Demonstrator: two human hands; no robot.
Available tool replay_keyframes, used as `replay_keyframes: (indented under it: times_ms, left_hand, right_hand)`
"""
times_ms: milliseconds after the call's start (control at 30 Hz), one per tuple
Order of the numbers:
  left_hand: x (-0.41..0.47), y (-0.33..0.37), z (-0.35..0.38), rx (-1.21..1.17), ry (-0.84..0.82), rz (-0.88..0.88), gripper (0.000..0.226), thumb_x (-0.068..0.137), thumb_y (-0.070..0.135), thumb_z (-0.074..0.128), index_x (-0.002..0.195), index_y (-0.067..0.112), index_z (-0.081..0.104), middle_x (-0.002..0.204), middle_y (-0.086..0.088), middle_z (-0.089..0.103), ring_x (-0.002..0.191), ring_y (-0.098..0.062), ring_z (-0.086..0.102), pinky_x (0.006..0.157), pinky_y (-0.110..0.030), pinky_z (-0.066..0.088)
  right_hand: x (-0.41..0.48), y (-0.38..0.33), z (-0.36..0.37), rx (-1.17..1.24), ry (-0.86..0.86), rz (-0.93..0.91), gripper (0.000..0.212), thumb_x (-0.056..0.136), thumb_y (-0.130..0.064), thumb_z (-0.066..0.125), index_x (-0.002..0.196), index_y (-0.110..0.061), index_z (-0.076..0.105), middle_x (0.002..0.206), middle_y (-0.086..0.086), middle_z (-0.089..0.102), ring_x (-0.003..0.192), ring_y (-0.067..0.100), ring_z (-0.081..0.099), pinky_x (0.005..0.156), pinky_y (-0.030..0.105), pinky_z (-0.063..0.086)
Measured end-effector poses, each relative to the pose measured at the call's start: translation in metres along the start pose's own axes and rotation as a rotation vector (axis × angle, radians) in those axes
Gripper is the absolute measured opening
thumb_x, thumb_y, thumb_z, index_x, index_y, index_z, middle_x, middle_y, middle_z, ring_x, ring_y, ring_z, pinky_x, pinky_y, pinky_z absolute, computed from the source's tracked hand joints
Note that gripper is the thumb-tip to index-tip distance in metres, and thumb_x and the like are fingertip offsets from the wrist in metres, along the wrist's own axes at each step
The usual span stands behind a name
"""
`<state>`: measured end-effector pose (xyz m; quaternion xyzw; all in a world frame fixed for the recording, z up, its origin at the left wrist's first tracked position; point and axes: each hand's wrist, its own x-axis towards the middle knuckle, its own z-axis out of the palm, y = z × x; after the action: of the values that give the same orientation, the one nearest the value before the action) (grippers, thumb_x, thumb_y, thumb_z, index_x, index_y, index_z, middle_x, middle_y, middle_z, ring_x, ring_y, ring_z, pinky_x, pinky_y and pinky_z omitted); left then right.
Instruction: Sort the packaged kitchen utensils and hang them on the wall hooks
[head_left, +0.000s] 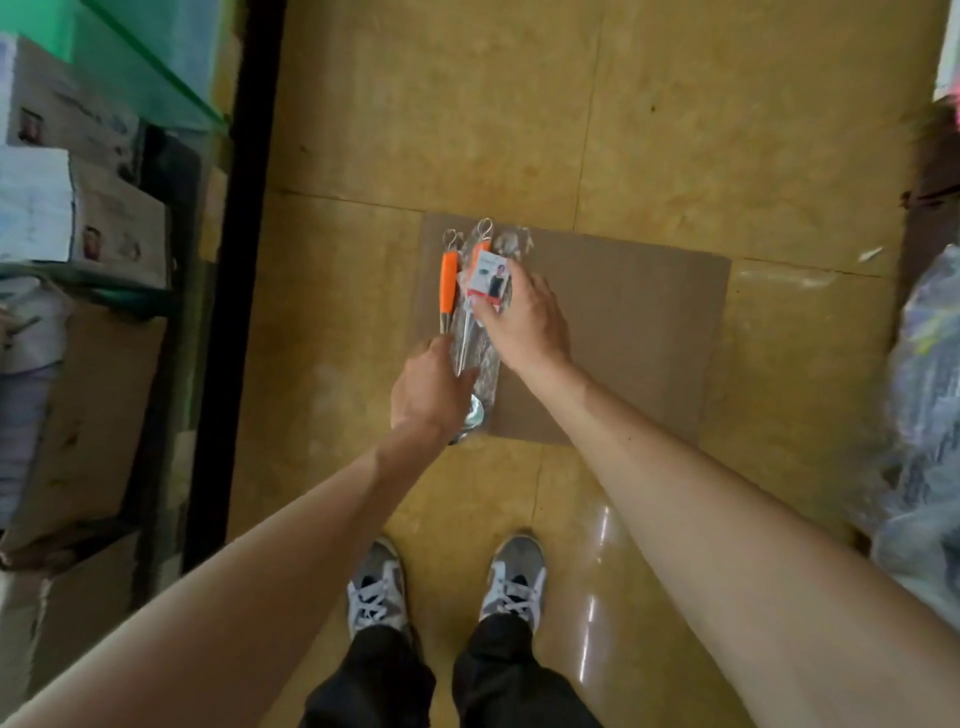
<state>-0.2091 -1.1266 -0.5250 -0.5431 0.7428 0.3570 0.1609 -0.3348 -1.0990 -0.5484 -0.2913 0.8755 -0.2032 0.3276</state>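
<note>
Two orange-handled steel ladles in clear plastic wrap lie side by side at the left edge of a flat cardboard sheet on the floor. My left hand grips the shaft of the left ladle, and its bowl shows just below my fingers. My right hand is closed on the second ladle's wrap at the white and red label card. Both ladles have wire hanging loops at their far ends. No wall hooks are in view.
Shelving with cardboard boxes and a black upright post runs along the left. A heap of plastic-wrapped goods sits at the right. My two feet in sneakers stand on the yellow tiled floor just behind the cardboard.
</note>
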Motion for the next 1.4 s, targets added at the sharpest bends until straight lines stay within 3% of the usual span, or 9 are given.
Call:
replay_keyframes:
  times_ms: [233, 433, 633, 767, 867, 967, 1167, 1333, 1400]
  left_hand:
    - [0.047, -0.014, 0.046, -0.1, 0.139, -0.028, 0.038, 0.088, 0.027, 0.064, 0.122, 0.018, 0.051, 0.115, -0.008, 0.047, 0.098, -0.032, 0.057, 0.081, -0.047, 0.05]
    - [0.059, -0.025, 0.057, 0.082, 0.2, 0.011, 0.028, 0.09, 0.015, 0.058, 0.115, 0.018, 0.048, 0.11, -0.01, 0.047, 0.102, -0.034, 0.051, 0.074, -0.038, 0.036]
    - [0.049, -0.024, 0.045, 0.117, 0.209, 0.024, 0.014, 0.091, 0.022, 0.055, 0.103, 0.015, 0.056, 0.11, -0.008, 0.046, 0.102, -0.028, 0.045, 0.085, -0.035, 0.034]
    - [0.037, -0.018, 0.026, -0.211, 0.126, -0.001, 0.006, 0.087, 0.02, 0.057, 0.085, 0.02, 0.051, 0.081, 0.004, 0.056, 0.075, -0.023, 0.052, 0.064, -0.033, 0.038]
    - [0.025, -0.01, 0.011, -0.379, 0.042, -0.013, 0.015, 0.078, 0.006, 0.059, 0.087, 0.018, 0.061, 0.078, 0.003, 0.065, 0.073, -0.023, 0.062, 0.064, -0.035, 0.051]
    - [0.01, 0.008, -0.007, -0.486, -0.029, -0.006, 0.017, 0.078, 0.001, 0.064, 0.085, 0.016, 0.062, 0.079, 0.002, 0.066, 0.072, -0.018, 0.061, 0.067, -0.029, 0.051]
    - [-0.03, 0.071, -0.06, -0.601, -0.138, 0.056, 0.016, 0.081, 0.003, 0.073, 0.093, 0.008, 0.063, 0.077, 0.001, 0.064, 0.066, -0.011, 0.058, 0.059, -0.015, 0.047]
    - [-0.081, 0.144, -0.118, -0.594, -0.235, 0.22, 0.024, 0.079, 0.006, 0.077, 0.099, 0.013, 0.066, 0.076, 0.001, 0.069, 0.069, -0.014, 0.063, 0.068, -0.029, 0.05]
    - [-0.108, 0.175, -0.14, -0.546, -0.267, 0.315, 0.015, 0.083, 0.01, 0.074, 0.096, 0.013, 0.069, 0.076, -0.001, 0.07, 0.065, -0.011, 0.059, 0.064, -0.027, 0.048]
  right_hand:
    - [0.043, -0.005, 0.058, 0.327, 0.168, 0.236, 0.059, 0.076, -0.03, 0.079, 0.125, -0.009, 0.055, 0.121, 0.012, 0.056, 0.116, 0.031, 0.051, 0.1, 0.042, 0.041]
    - [0.058, -0.007, 0.074, 0.225, 0.168, 0.298, 0.074, 0.068, -0.032, 0.083, 0.129, -0.012, 0.045, 0.127, 0.008, 0.051, 0.12, 0.027, 0.047, 0.095, 0.036, 0.043]
    - [0.051, -0.011, 0.062, 0.501, 0.149, 0.394, 0.042, 0.072, -0.016, 0.078, 0.103, -0.02, 0.051, 0.092, -0.005, 0.065, 0.089, 0.022, 0.067, 0.08, 0.036, 0.055]
    - [0.035, -0.013, 0.042, 0.774, 0.111, 0.471, 0.028, 0.076, -0.011, 0.078, 0.097, -0.012, 0.06, 0.088, 0.002, 0.07, 0.077, 0.021, 0.069, 0.07, 0.035, 0.058]
    - [0.017, -0.017, 0.018, 0.872, 0.094, 0.49, 0.024, 0.079, -0.012, 0.078, 0.099, -0.008, 0.065, 0.095, 0.012, 0.074, 0.082, 0.026, 0.072, 0.073, 0.043, 0.059]
    - [-0.002, -0.026, -0.013, 0.92, 0.114, 0.456, 0.022, 0.081, -0.013, 0.078, 0.1, -0.006, 0.066, 0.094, 0.013, 0.075, 0.086, 0.03, 0.073, 0.07, 0.044, 0.059]
    - [-0.038, -0.059, -0.112, 0.985, 0.184, 0.359, 0.018, 0.083, -0.005, 0.075, 0.099, -0.008, 0.066, 0.086, 0.003, 0.072, 0.067, 0.011, 0.068, 0.057, 0.02, 0.053]
    - [-0.082, -0.083, -0.217, 0.992, 0.319, 0.263, 0.023, 0.083, -0.005, 0.076, 0.104, -0.003, 0.067, 0.091, 0.007, 0.073, 0.067, 0.007, 0.067, 0.057, 0.017, 0.051]
    - [-0.106, -0.09, -0.257, 0.992, 0.38, 0.241, 0.023, 0.083, -0.008, 0.076, 0.104, -0.006, 0.068, 0.093, 0.004, 0.075, 0.072, 0.009, 0.07, 0.059, 0.017, 0.051]
